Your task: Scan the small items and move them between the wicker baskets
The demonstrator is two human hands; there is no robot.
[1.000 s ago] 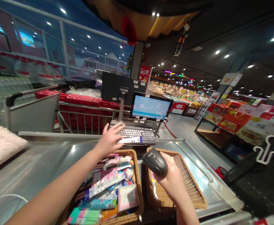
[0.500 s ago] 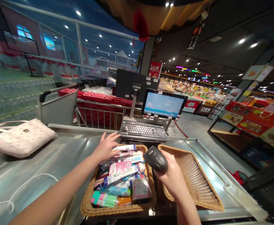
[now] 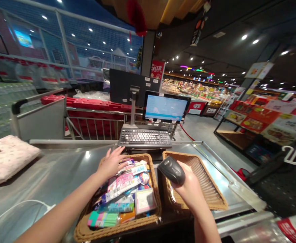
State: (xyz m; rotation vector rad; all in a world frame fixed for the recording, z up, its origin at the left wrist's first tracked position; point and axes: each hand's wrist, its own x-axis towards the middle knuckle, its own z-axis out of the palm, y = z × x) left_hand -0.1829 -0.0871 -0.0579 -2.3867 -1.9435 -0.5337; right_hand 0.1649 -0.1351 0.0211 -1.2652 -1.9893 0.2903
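My right hand grips a black handheld barcode scanner, its head pointing left over the gap between two wicker baskets. My left hand reaches over the back of the left wicker basket, fingers stretched out above or touching the packets there; the exact contact is hidden. Small packaged goods fill this basket: a long white-and-blue packet, a clear square box, and a green-and-pink pack at the front. Behind my right hand lies the right wicker basket, where a small white item shows partly.
A keyboard and a lit monitor stand behind the baskets. On the metal counter at left are a pale handbag and a white cable. A plastic bottle is at lower right; a cart stands beyond the counter.
The view has turned right, shifting the scene left. The white-and-blue packet by my left fingers no longer shows there; a white item now shows in the right basket. The scanner remains in my right hand.
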